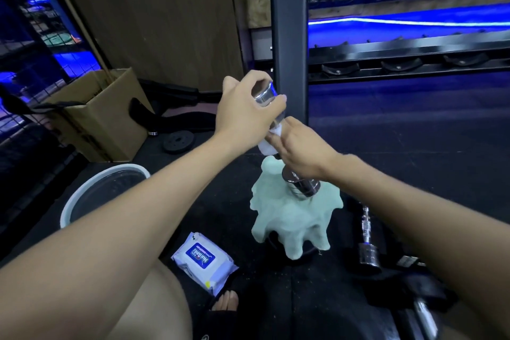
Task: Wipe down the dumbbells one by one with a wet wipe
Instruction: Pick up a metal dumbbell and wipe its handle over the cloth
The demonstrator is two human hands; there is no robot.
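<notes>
Handle of the chrome dumbbell (299, 182) is mostly hidden: your right hand (300, 150) is curled around the middle with the white wet wipe (267, 146) bunched under the fingers, so only a corner of wipe shows. Your left hand (245, 112) grips the upper chrome head; its thumb and fingers cover much of it. The dumbbell stands tilted, lower head resting on a pale green cloth (292, 215) draped over something you cannot make out beneath it. A second dumbbell (368, 240) lies on the dark floor (414, 146) just right of the cloth, its far end lost in shadow; another chrome bar (425, 315) at lower right is cut off by your forearm and blurred. Wipe pack (204, 262) lies on the floor near your knee, left of the cloth. White-rimmed basin (80, 196) sits further left, partly behind your left forearm, with a cardboard box (110, 119) beyond it. Black rack post (288, 36) rises right behind the hands, close. Open floor lies to the right, under the rack rail (414, 59).
</notes>
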